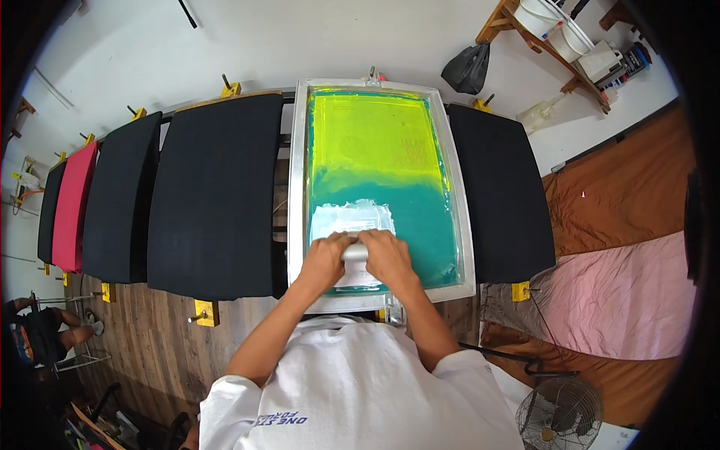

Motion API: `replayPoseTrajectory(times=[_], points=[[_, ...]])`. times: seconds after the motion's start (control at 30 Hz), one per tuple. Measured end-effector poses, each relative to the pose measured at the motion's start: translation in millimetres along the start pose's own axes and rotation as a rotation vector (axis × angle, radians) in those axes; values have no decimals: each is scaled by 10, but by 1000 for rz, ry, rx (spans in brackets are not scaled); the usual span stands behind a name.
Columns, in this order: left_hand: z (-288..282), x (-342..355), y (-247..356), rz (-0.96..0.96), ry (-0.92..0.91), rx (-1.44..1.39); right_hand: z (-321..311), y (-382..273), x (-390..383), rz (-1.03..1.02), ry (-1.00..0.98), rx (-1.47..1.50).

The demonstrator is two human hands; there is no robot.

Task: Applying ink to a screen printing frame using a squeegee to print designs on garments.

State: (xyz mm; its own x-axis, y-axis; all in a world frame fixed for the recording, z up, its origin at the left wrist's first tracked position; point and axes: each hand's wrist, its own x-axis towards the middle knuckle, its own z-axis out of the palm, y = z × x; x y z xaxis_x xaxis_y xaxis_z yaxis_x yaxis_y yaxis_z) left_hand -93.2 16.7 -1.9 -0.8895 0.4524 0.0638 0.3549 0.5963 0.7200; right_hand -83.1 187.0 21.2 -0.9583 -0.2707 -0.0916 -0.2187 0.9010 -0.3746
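Our left hand (325, 259) and right hand (385, 256) wrap fingers together round the grey handle (355, 253), toward the screen's (298, 187) seven o'clock, presumably balancing pressure.

This is a printing workshop. Flat boards (214, 195), most of them black and one pink, lie in a long row, with yellow blocks (208, 312) at their near and far edges. A metal frame (298, 187) holds a green and yellow screen (409, 195), and thick white paint (334, 217) lies by the screen's near left corner. White tubs (570, 39) sit at the upper left end of a wooden shelf (556, 56).
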Motion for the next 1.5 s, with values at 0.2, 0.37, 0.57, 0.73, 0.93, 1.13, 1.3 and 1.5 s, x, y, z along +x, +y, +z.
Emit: replayPoseTrajectory(times=[0.2,0.37,0.57,0.73,0.93,1.13,1.3,1.5], points=[[306,-580,83,56,-75,44,275,-9,-635,20,26,87],[147,-661,329,15,-158,28,97,-91,-742,15,-47,122],[131,-203,42,36,2,8,159,38,-235,-6,75,34],[213,-658,203,14,-142,82,234,-91,-688,-19,33,82],[-14,-401,210,-26,-149,14,-30,-128,-424,53,-77,86],[80,85,-70,-9,-51,-24,65,160,53,31,-7,97],[213,-517,180,5,-156,68,224,-14,-630,29,58,133],[64,-336,209,-85,-134,18,-6,-65,-397,15,-25,78]])
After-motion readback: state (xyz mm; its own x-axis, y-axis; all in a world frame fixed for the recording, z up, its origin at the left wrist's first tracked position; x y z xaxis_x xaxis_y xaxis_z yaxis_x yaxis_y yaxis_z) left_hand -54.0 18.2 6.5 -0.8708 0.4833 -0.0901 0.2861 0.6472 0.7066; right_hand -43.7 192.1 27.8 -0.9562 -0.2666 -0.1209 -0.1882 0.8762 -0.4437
